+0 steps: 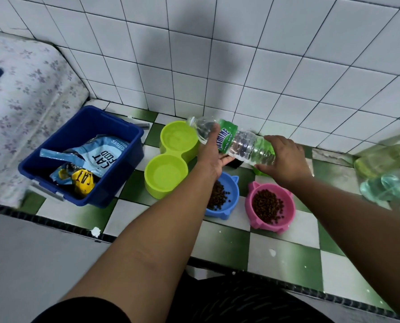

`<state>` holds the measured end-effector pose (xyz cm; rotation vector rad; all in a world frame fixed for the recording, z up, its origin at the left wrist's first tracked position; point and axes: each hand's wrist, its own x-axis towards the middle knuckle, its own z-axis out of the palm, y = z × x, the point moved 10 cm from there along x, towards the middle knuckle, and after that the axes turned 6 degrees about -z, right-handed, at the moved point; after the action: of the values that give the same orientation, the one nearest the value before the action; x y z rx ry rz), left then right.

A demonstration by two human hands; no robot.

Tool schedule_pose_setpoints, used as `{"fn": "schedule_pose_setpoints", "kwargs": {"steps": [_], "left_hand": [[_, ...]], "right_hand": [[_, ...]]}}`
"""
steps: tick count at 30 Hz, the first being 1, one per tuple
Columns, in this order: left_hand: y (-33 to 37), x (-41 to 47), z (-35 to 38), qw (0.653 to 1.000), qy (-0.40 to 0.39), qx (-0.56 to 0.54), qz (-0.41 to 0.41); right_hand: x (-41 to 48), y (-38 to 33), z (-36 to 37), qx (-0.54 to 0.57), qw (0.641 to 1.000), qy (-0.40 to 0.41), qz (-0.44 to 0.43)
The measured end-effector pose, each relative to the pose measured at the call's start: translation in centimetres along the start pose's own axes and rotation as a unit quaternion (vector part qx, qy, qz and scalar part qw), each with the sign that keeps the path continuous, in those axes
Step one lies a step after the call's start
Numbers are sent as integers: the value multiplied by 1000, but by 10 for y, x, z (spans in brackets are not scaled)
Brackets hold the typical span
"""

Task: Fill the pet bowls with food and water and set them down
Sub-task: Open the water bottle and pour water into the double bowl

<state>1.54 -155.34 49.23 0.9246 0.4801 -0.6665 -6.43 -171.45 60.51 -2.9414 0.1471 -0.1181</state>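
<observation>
Gripping the water bottle (237, 142) from both ends, the person holds it almost level above the green-and-white tiled ledge (285, 248), with the neck pointing left and slightly down. The left hand (214, 157) provides the forward grip: the thumb lies across the top of the bottle at the edge of the green label and the fingers curl underneath. The right hand (286, 159) provides the rear grip, grasping the ribbed base end with the fingers spread over the top and the thumb below. The bottle mouth sits at the right rim of the far compartment of the green double bowl (171, 159), which stands on the ledge close to the white tiled wall (240, 54). Clear liquid appears to lie in both compartments; whether the bottle carries a cap cannot be determined. The blue bowl (228, 199), partly covered by the left forearm, and the pink bowl (271, 207) stand side by side nearer the person, each containing brown kibble. A blue bin (82, 141) left of the double bowl holds crumpled cat food bags (96, 155). A floral mattress (19, 101) borders the bin on the left. Blurred translucent containers (385, 173) stand at the right edge.
</observation>
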Motion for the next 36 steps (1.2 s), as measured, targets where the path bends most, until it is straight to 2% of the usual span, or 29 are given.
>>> {"fn": "schedule_pose_setpoints", "kwargs": {"steps": [4, 9, 15, 20, 23, 27, 36], "left_hand": [[11, -11, -2, 999, 18, 28, 21], [22, -24, 2, 997, 3, 54, 56], [12, -45, -1, 993, 15, 78, 87], [-12, -74, -18, 994, 51, 38, 84], [-27, -86, -32, 993, 78, 29, 80], [-40, -92, -42, 995, 63, 14, 73], [-54, -92, -50, 1000, 9, 22, 20]], "right_hand": [[-10, -4, -1, 30, 999, 10, 22], [-26, -11, -1, 55, 997, 29, 41], [-50, -7, 0, 66, 997, 36, 25], [-74, -3, 3, 66, 997, 43, -24], [-91, 4, 8, 73, 997, 30, -4], [-111, 11, 14, 82, 997, 3, 3], [-127, 0, 9, 86, 996, 23, 6]]}}
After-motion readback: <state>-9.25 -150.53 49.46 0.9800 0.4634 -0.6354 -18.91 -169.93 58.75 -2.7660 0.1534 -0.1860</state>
